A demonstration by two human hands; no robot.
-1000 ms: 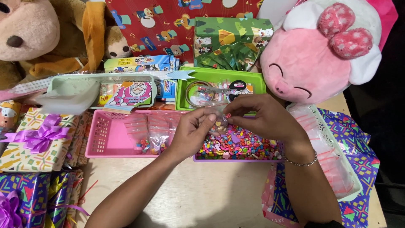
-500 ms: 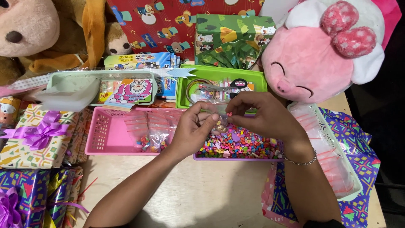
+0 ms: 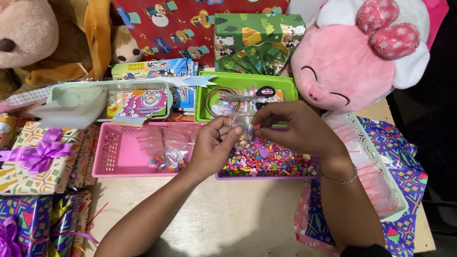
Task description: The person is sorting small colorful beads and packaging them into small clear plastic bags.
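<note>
Bag, small and clear (image 3: pixel 243 135), held between both hands above the purple tray of mixed coloured beads (image 3: pixel 266 162); a few beads sit in its bottom. Left hand (image 3: pixel 214 145) pinches the bag's left edge between thumb and fingers. Right hand (image 3: pixel 290 126) grips the top right edge, with a small red bead (image 3: pixel 257 126) caught at the fingertips by the bag's mouth. Compared with a second ago, the hands sit in nearly the same spot, the bag slightly lower over the tray; the red bead now shows at the opening, so filling looks under way.

Count: one pink basket (image 3: pixel 114 152) to the left, holding two filled small bags (image 3: pixel 166 159) that I can make out; one green tray (image 3: pixel 285 85) behind with tape roll and scissors; one pale tray of empty bags (image 3: pixel 381 171) to the right. One pink plush (image 3: pixel 352 62), one wrapped gift with purple bow (image 3: pixel 33 157).
</note>
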